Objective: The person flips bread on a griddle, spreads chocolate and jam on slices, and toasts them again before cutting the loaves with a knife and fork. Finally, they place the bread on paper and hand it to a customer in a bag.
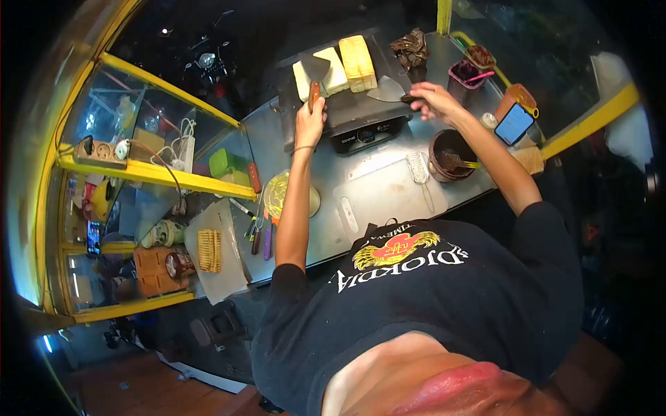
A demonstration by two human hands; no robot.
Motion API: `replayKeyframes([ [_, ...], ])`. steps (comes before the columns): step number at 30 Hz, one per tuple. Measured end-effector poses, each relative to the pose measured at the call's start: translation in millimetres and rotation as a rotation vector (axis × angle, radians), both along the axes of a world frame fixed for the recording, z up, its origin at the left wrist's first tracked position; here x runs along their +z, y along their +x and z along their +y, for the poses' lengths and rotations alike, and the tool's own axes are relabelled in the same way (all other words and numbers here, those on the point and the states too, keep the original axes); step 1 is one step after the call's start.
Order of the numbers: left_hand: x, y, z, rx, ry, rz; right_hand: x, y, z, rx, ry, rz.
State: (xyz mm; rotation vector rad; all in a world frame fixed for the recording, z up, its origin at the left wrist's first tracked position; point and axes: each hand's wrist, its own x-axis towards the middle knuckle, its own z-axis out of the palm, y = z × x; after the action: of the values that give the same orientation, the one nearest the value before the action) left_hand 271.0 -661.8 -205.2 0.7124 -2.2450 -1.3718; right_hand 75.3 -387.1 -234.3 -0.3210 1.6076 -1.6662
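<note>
My left hand point(310, 125) is closed around the orange handle of a spatula point(316, 68), whose dark blade lies over a pale bread block point(334, 72) on the griddle point(326, 111). Beside that block sits a browner bread block point(357, 62). Held in my right hand point(436, 102) by its dark handle is a second spatula, or scraper point(388, 90); its wide metal blade rests near the griddle's right side, close to the browner block. Both blocks lie flat on the hot plate, and the spatula blade partly covers the pale one.
A white cutting board point(381, 197) and a grater point(418, 168) lie in front of the griddle. To the right stand a brown tub point(444, 163), a red-stained container point(466, 76) and a phone point(515, 125). Knives point(268, 239) and sliced bread point(209, 249) lie left, by a yellow-framed glass case point(159, 177).
</note>
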Motion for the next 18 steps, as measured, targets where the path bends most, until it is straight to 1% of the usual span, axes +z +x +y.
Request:
replayKeyframes([
  [1,-7,-13,-6,-0.004,-0.073,-0.013,1,-3,-3,-0.051,-0.027,-0.028],
  [3,-4,-28,0,0.004,-0.162,-0.046,8,-11,-5,-0.105,0.039,0.045],
  [4,-1,-31,2,-0.024,-0.288,-0.101,12,-15,-7,-0.123,0.054,0.092],
  [5,-7,-37,3,-0.030,-0.286,-0.084,11,-23,-16,-0.126,0.049,0.093],
  [7,-6,-43,15,-0.026,-0.388,-0.184,-2,-35,-40,-0.188,0.015,0.147],
  [9,-32,-57,10,-0.038,-0.539,-0.149,-3,-34,-70,-0.273,-0.036,0.158],
  [10,-21,-57,18,-0.061,-0.449,-0.197,1,-37,-83,-0.263,-0.029,0.156],
  [11,-24,-61,17,-0.047,-0.474,-0.194,7,-41,-92,-0.246,-0.028,0.157],
  [13,-1,-55,27,-0.082,-0.338,-0.185,14,-48,-101,-0.198,-0.037,0.331],
  [14,6,-52,25,-0.074,-0.343,-0.180,26,-41,-93,-0.186,0.003,0.539],
  [15,10,-48,23,-0.080,-0.312,-0.170,33,-40,-87,-0.205,0.063,0.906],
  [17,12,-44,16,-0.069,-0.281,-0.163,35,-41,-69,-0.327,0.018,1.238],
  [18,10,-40,12,-0.075,-0.304,-0.200,42,-38,-56,-0.282,0.092,1.039],
])
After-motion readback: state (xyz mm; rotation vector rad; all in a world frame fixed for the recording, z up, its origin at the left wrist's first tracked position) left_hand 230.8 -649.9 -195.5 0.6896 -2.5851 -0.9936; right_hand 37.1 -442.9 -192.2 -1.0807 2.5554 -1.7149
